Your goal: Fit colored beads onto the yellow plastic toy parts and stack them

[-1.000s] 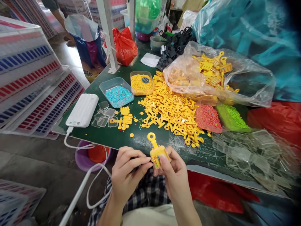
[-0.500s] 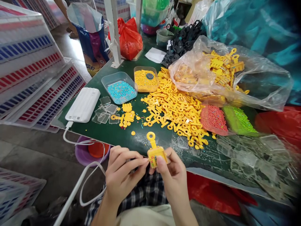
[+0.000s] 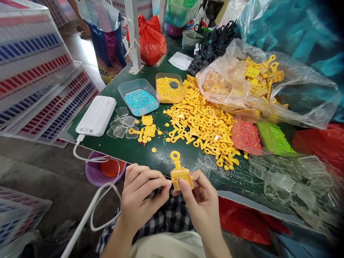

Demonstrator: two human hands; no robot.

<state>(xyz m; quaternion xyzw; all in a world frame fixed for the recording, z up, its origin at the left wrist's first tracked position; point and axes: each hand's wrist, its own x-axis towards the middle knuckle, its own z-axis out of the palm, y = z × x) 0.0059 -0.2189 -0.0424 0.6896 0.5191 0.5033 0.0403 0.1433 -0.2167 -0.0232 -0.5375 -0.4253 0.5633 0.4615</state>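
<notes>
The left hand [image 3: 141, 199] and the right hand [image 3: 201, 208] are pinching a yellow plastic keychain piece [image 3: 180, 178] from both sides, keeping its ring free and pointing up, at twelve o'clock from the wrists, near the edge of the green worktable [image 3: 134, 154], while a heap of yellow plastic parts [image 3: 201, 125] is lying at one o'clock.

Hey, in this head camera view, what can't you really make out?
Head view:
Lower part of the yellow plastic piece, hidden by the left hand and right hand.
Its coloured pattern, too small to tell.
Round label's print, too small to read.
Another person's leg, rest cut off by the top edge.
</notes>
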